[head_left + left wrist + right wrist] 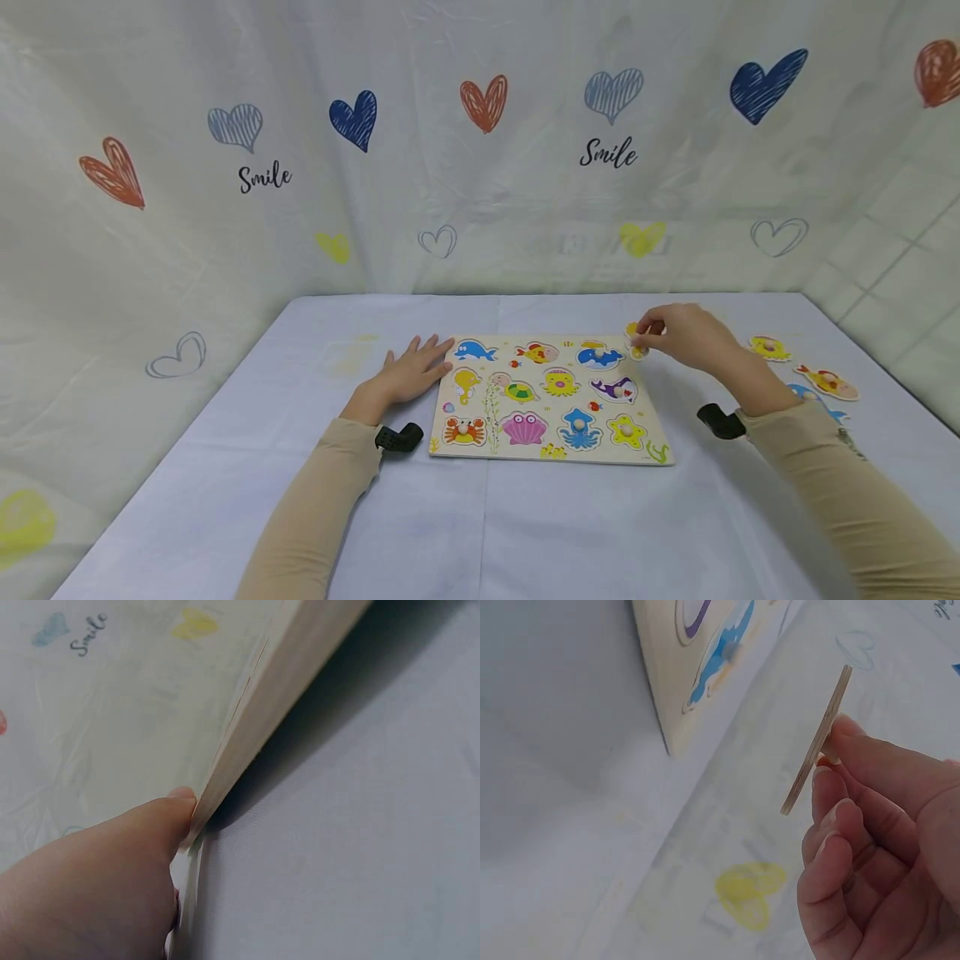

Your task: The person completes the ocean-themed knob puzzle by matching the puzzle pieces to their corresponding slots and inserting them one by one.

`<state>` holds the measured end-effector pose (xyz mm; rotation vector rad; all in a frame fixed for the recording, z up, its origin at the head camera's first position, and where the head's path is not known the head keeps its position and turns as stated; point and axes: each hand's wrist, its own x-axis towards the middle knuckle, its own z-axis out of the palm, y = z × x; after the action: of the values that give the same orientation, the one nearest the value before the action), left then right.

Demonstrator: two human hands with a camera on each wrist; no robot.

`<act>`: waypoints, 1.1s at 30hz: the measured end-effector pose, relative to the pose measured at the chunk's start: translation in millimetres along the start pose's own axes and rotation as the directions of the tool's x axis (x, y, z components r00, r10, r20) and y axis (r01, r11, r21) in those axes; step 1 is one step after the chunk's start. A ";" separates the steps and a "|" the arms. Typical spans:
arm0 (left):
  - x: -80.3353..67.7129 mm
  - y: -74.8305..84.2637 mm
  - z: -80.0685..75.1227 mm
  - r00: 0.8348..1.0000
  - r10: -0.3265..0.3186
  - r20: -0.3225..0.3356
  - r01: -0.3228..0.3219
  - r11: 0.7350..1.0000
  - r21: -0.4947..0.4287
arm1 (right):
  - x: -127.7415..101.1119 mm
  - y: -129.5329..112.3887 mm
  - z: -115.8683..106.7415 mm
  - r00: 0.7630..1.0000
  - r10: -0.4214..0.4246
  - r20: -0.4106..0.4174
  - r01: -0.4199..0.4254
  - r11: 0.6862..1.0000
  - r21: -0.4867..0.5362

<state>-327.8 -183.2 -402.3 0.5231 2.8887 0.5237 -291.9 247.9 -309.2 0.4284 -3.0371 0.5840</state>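
Note:
A wooden peg puzzle board (551, 451) with sea-animal pictures lies on the white-covered table. My left hand (408, 371) rests at its left edge with fingers spread; the left wrist view shows the thumb (180, 806) against the board's side. Beyond the far right corner, my right hand (686, 333) pinches a yellow puzzle piece (632, 331) by its knob. In the right wrist view that piece (814, 746) is edge-on, apart from the board, its picture hidden. Knobbed pieces sit in the board: a crab (453, 432), a blue octopus (580, 437), a starfish (628, 437) and a blue whale (596, 360).
Loose pieces lie right of the board: a yellow octopus (770, 350), a red-and-yellow fish (828, 383) and a blue piece (806, 392) partly behind my right sleeve. Another piece is mostly hidden by that sleeve. A curtain with hearts (480, 250) hangs behind the table.

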 end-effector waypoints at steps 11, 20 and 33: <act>-1.8 3.1 -1.8 1.000 0.000 0.004 0.001 1.000 -0.013 | 14.0 -34.0 18.8 0.999 -0.041 0.008 0.041 0.999 0.017; -2.5 2.3 0.0 1.000 -0.007 0.002 0.007 1.000 -0.005 | 27.5 -47.2 34.3 0.997 -0.057 0.044 0.056 0.998 0.037; -1.7 2.2 0.3 1.000 -0.001 0.000 0.001 1.000 -0.003 | 43.6 -76.5 52.9 0.989 -0.131 0.061 0.127 0.989 0.070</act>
<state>-325.6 -181.8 -401.7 0.5217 2.8871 0.5283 -311.4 148.8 -327.6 0.6542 -3.0282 0.6769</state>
